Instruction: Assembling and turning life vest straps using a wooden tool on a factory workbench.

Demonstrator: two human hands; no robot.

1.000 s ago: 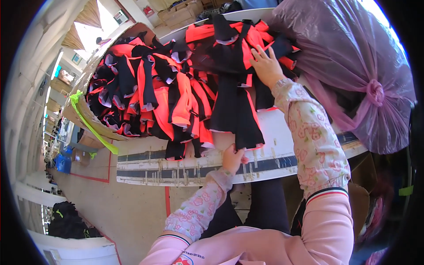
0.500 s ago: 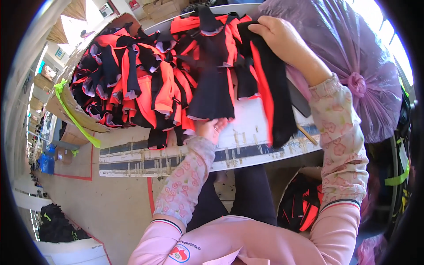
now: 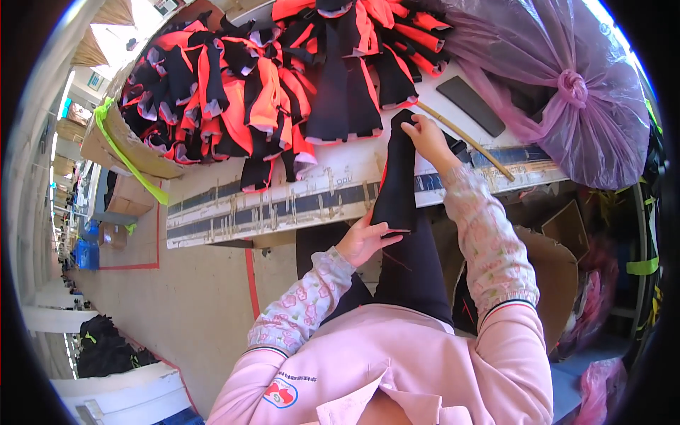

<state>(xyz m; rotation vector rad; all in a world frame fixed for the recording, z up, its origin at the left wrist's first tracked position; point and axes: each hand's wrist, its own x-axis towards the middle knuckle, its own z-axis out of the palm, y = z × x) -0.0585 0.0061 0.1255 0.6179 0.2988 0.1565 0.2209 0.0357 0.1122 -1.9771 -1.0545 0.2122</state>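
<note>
A long black fabric piece with a thin orange-red edge (image 3: 398, 170) stretches between my hands over the table's front edge. My right hand (image 3: 431, 142) pinches its upper end between thumb and fingers. At the lower end, my left hand (image 3: 365, 242) holds the hem, some fingers extended along it; part of its grip is hidden by the cloth. Beyond my hands lies a heap of similar black and orange-red fabric pieces (image 3: 265, 92), several with pale undersides. One wide black piece (image 3: 343, 99) lies spread on top, closest to me.
The white table (image 3: 333, 180) has worn, taped stripes along its front. Right of the heap lie a dark flat slab (image 3: 471, 106) and a thin wooden stick (image 3: 467, 140). A knotted purple plastic bag (image 3: 567, 127) bulges at the right. Cardboard boxes (image 3: 545, 273) stand below.
My right hand has brought the black piece from beside the heap nearer my body. My left hand has left the heap's hanging piece and come to this one's lower end. The view has shifted.
</note>
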